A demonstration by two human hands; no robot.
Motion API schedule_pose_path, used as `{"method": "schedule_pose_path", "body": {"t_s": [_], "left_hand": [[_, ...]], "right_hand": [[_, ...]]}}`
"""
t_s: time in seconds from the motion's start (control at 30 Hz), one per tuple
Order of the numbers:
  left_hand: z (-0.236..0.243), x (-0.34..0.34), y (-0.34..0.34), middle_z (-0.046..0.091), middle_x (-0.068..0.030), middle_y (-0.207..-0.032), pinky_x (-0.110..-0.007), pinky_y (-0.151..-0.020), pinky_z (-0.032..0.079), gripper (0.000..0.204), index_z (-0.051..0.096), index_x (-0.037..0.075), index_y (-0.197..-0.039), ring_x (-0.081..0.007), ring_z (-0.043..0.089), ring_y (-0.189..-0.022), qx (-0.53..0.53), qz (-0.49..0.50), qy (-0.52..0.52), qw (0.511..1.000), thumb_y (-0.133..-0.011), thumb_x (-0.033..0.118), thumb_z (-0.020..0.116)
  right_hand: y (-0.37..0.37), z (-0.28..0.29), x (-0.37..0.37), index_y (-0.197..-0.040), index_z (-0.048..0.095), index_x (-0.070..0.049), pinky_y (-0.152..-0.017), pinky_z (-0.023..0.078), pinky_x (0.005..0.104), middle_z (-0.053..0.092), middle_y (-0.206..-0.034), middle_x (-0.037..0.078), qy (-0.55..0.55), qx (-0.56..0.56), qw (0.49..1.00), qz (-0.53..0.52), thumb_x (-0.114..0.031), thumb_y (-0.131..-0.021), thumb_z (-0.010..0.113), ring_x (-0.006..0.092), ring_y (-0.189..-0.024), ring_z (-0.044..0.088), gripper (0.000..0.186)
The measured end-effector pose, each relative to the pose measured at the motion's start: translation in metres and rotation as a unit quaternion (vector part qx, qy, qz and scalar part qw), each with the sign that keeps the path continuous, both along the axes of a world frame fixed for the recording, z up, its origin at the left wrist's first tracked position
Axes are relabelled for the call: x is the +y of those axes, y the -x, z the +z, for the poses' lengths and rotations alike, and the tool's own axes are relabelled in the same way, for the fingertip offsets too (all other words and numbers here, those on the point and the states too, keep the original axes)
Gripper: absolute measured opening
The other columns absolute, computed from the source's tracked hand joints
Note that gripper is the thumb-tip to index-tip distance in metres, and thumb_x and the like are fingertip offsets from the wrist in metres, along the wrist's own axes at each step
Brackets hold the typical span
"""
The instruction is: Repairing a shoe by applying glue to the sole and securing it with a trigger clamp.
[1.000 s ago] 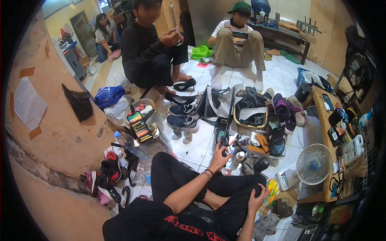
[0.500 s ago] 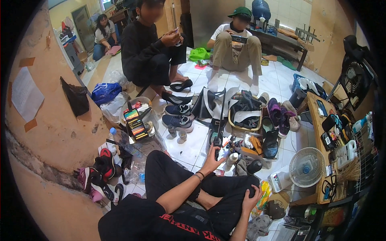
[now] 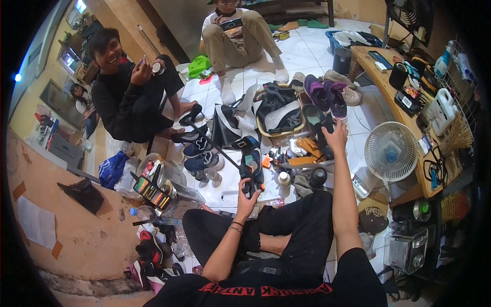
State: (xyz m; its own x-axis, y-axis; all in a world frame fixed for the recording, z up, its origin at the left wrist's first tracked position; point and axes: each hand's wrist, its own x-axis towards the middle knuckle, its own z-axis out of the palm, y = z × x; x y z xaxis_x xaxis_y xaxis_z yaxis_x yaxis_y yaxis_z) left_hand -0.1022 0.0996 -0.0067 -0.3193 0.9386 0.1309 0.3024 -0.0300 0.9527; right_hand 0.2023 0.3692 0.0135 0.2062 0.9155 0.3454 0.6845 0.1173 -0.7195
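My left hand (image 3: 246,197) grips a black tool with a long dark rod (image 3: 227,157) that slants up and leftward, over a dark shoe with a grey-blue inside (image 3: 254,159). My right hand (image 3: 336,136) is stretched forward with thumb and fingers apart, at a black shoe with a green insole (image 3: 314,116) and just below purple sneakers (image 3: 335,97); whether it touches them I cannot tell. A yellow basket of black and grey pieces (image 3: 280,107) stands ahead. Small bottles (image 3: 285,179) and orange-brown pieces (image 3: 307,146) lie between my hands. Navy sneakers (image 3: 203,163) sit at the left.
A crouching person in black (image 3: 128,97) holds small items; another person (image 3: 235,36) sits at the back, a third (image 3: 82,102) farther left. A wooden bench (image 3: 429,179), white fan (image 3: 389,151) and scale (image 3: 360,181) are at right; a cluttered container (image 3: 156,184) is at left.
My right hand has left my knee and reached forward to the shoes. My left hand has shifted left with the tool, whose rod now tilts leftward. The view has turned.
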Motion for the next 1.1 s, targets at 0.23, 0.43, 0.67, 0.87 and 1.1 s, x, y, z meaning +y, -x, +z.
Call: {"method": "schedule_pose_path", "body": {"t_s": [0.23,0.43,0.67,0.87,1.1], "left_hand": [[-0.012,-0.018,0.049,0.059,-0.0066,-0.106,-0.031,-0.094,0.042,0.022,0.056,0.004,-0.110,-0.0195,0.055,-0.101,0.035,0.060,-0.023,0.997,-0.088,0.004,0.054],[-0.033,-0.042,0.059,0.056,-0.0031,-0.099,-0.030,-0.077,0.052,0.032,0.057,0.008,-0.110,-0.0168,0.058,-0.090,-0.043,0.045,0.000,0.998,-0.082,-0.007,0.050],[-0.026,-0.046,0.057,0.052,-0.0019,-0.102,-0.025,-0.087,0.044,0.034,0.058,0.007,-0.110,-0.0125,0.052,-0.097,-0.203,0.023,0.057,0.977,-0.081,-0.008,0.049],[-0.058,-0.023,0.069,0.057,-0.0077,-0.111,-0.034,-0.103,0.036,0.033,0.057,0.004,-0.106,-0.0216,0.052,-0.114,-0.084,0.022,-0.047,0.995,-0.075,-0.004,0.048],[-0.027,-0.023,0.072,0.051,-0.0113,-0.116,-0.030,-0.048,0.060,0.052,0.032,0.017,-0.129,-0.0220,0.065,-0.089,-0.244,0.049,0.059,0.967,-0.086,-0.010,0.048]], "right_hand": [[0.028,-0.015,0.017,-0.128,0.049,0.001,-0.100,0.040,0.0447,0.056,-0.122,0.023,-0.046,-0.011,0.995,0.090,-0.045,-0.070,0.079,0.0387,-0.116,0.051,0.080],[0.022,0.100,-0.072,-0.113,0.058,0.001,-0.075,0.047,0.0295,0.058,-0.103,0.010,-0.065,0.307,0.925,0.217,-0.018,-0.086,0.067,0.0172,-0.088,0.057,0.034],[0.088,0.203,-0.245,-0.101,0.069,0.000,-0.077,0.053,0.0361,0.068,-0.089,0.017,0.217,0.122,0.413,0.876,-0.021,-0.082,0.072,0.0328,-0.083,0.066,0.029],[0.101,0.121,-0.264,-0.092,0.069,-0.002,-0.075,0.050,0.0297,0.070,-0.090,0.006,0.328,0.211,0.579,0.716,-0.007,-0.083,0.061,0.0153,-0.080,0.063,0.014],[0.047,0.053,-0.049,-0.105,0.062,-0.002,-0.071,0.049,0.0324,0.064,-0.086,0.012,0.027,0.038,0.973,0.228,-0.024,-0.080,0.072,0.0202,-0.076,0.061,0.034]]}}
